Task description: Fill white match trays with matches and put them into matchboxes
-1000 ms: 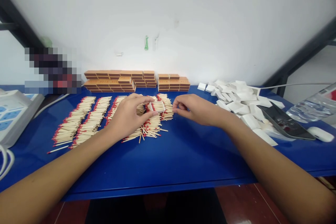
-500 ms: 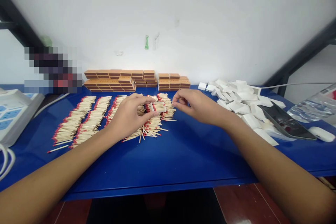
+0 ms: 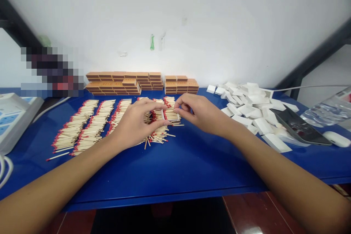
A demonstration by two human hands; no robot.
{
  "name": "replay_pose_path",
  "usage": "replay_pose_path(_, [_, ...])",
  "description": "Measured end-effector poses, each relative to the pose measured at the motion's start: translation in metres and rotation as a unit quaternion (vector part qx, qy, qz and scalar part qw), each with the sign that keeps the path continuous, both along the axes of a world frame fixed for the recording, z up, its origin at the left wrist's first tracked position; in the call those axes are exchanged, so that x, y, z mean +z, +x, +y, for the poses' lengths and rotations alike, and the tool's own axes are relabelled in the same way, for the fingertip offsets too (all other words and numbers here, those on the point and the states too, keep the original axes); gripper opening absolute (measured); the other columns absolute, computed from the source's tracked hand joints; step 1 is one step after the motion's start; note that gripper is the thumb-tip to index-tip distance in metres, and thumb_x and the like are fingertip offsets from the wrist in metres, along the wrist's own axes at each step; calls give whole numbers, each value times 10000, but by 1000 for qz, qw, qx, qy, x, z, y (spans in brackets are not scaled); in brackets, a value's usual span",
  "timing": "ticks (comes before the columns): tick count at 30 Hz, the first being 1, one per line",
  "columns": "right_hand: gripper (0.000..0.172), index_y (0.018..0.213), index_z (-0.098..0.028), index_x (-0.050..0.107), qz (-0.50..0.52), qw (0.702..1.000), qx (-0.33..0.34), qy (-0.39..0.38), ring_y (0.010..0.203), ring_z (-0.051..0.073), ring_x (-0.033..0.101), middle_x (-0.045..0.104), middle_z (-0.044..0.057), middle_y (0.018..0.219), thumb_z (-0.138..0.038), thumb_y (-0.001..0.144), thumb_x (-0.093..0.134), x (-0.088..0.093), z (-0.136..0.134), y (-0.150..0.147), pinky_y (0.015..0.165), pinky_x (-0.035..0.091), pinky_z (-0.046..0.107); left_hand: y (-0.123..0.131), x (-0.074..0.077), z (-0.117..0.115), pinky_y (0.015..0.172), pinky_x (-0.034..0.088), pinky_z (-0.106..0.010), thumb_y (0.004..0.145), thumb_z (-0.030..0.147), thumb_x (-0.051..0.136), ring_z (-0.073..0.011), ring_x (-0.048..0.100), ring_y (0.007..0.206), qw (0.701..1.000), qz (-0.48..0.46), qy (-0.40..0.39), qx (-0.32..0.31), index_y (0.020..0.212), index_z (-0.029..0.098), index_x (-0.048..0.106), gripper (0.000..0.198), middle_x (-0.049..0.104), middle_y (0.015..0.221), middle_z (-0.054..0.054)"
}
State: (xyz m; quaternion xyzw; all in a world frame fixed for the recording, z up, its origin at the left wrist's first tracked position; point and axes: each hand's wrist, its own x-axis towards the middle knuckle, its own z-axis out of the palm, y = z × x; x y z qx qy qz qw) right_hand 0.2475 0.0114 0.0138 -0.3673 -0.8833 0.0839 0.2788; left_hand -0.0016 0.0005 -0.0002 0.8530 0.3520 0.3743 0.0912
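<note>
Between the thumb and fingers of my left hand (image 3: 138,119) is a small white matchbox tray (image 3: 178,118) with matches lying in it. My right hand (image 3: 196,111) is closed in a pinch, its fingertips at the tray's right end. Whatever those fingertips hold, if anything, is too small to tell. Below and around the tray spreads a loose pile of red-headed matches (image 3: 157,137), partly covered by my left hand. To the left, more matches lie in long rows (image 3: 72,124) on the blue table (image 3: 175,175).
Filled-out stacks of orange-brown matchboxes (image 3: 113,84) stand along the wall. On the right is a heap of white trays (image 3: 255,104), with a dark-screened phone (image 3: 298,126), a white mouse (image 3: 336,139) and a clear plastic bottle (image 3: 326,111). A white power strip (image 3: 22,120) sits at left.
The tray in my left hand has shifted slightly right and looks turned. My right hand has moved left, from beside the tray to its right end.
</note>
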Motion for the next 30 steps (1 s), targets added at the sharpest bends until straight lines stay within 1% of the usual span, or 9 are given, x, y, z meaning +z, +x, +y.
replay_pose_path(5, [46, 935, -189, 641, 14, 1000, 10, 12, 669, 129, 482, 556, -22, 740, -190, 965, 606, 1, -2, -3, 642, 346, 266, 1, 0, 0, 879, 507, -335, 862, 444, 824, -198, 678, 963, 1000, -6, 0, -1, 1169, 250, 763, 369, 752, 1042, -25])
replay_pose_path(9, [87, 942, -191, 681, 23, 999, 17, 18, 646, 123, 481, 560, -24, 720, -203, 974, 601, 4, -5, -3, 635, 347, 267, 1, 1, 0, 919, 516, -323, 848, 424, 841, -196, 686, 1025, 1000, -16, 4, 0, 1156, 268, 769, 353, 770, 1068, -8])
replay_pose_path(13, [101, 942, -191, 684, 40, 999, -7, 31, 634, 122, 475, 544, -26, 698, -243, 975, 603, 8, -5, -1, 638, 350, 271, -1, 1, 0, 945, 532, -335, 833, 437, 850, -211, 693, 1064, 999, -30, 3, 23, 1149, 253, 771, 374, 775, 1123, -24])
replay_pose_path(16, [125, 844, -191, 670, -27, 999, -35, -9, 613, 119, 468, 545, -26, 670, -258, 942, 631, 11, -2, 4, 618, 328, 278, -2, 1, 2, 953, 539, -348, 850, 435, 834, -219, 698, 1068, 998, -32, 3, 49, 1147, 236, 770, 363, 778, 1133, -35])
replay_pose_path(19, [151, 771, -195, 660, -118, 988, -30, -93, 598, 120, 483, 589, -17, 669, -265, 905, 655, 10, 0, 11, 596, 320, 285, -3, 1, 4, 948, 543, -355, 855, 452, 826, -224, 701, 1060, 997, -33, 6, 69, 1144, 233, 768, 367, 783, 1122, -35])
replay_pose_path(21, [147, 765, -201, 668, -147, 978, -24, -146, 605, 127, 510, 629, -6, 698, -276, 892, 665, 9, 1, 14, 584, 332, 285, -3, 1, 4, 949, 543, -363, 859, 461, 819, -229, 701, 1065, 997, -29, 4, 73, 1150, 234, 767, 372, 782, 1134, -39])
replay_pose_path(23, [120, 789, -209, 684, -156, 971, -20, -179, 613, 134, 533, 662, 2, 732, -270, 889, 660, 7, 1, 17, 571, 344, 283, -2, 2, 4, 952, 542, -367, 866, 450, 814, -230, 699, 1071, 997, -26, 0, 69, 1158, 239, 764, 364, 778, 1153, -41])
replay_pose_path(25, [93, 821, -214, 695, -154, 969, -15, -192, 619, 138, 547, 679, 4, 750, -245, 893, 644, 5, 1, 17, 569, 352, 282, -2, 1, 4, 943, 547, -366, 862, 434, 820, -229, 697, 1064, 998, -24, -5, 64, 1163, 251, 762, 357, 777, 1152, -37])
replay_pose_path(30, [87, 844, -212, 694, -141, 972, 6, -186, 630, 135, 543, 668, -10, 725, -186, 892, 626, 1, 1, 12, 592, 351, 278, -2, 1, 3, 953, 548, -365, 862, 408, 823, -229, 693, 1076, 998, -23, -5, 59, 1158, 244, 761, 345, 778, 1164, -40])
